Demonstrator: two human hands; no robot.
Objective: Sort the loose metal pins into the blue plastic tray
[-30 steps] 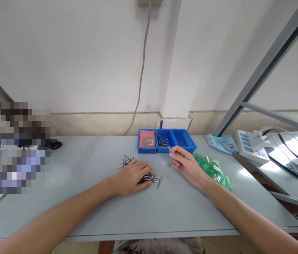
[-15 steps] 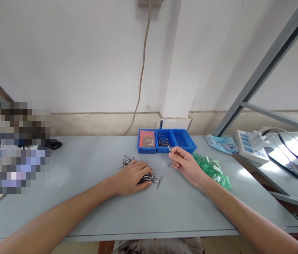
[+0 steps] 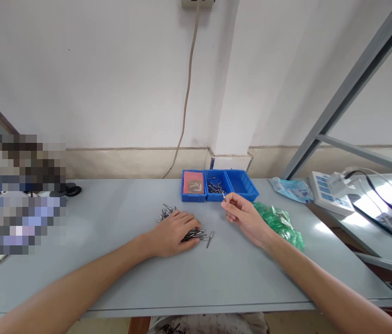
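My left hand (image 3: 173,233) lies palm down over a pile of small metal pins (image 3: 193,235), fingers stretched and a little apart. More of the pile shows beyond its knuckles; the part under the palm is hidden. A single metal pin (image 3: 210,240) lies just right of the pile. Thumb and forefinger of my right hand (image 3: 243,217) pinch a thin metal pin (image 3: 223,196), its tip pointing up. That hand is raised in front of a blue bin (image 3: 218,198) with many similar pins inside.
Left of that bin is a blue bin (image 3: 193,198) with a pink sheet and a small clear bag; on the right, another blue bin (image 3: 243,183). Green plastic bag (image 3: 281,225), blue packet (image 3: 291,189) and power strip (image 3: 328,192) stand rightward. A blurred-out person is at far left.
Almost nothing differs. The pin in my right hand stands slightly more upright; my left hand stays on the pile.
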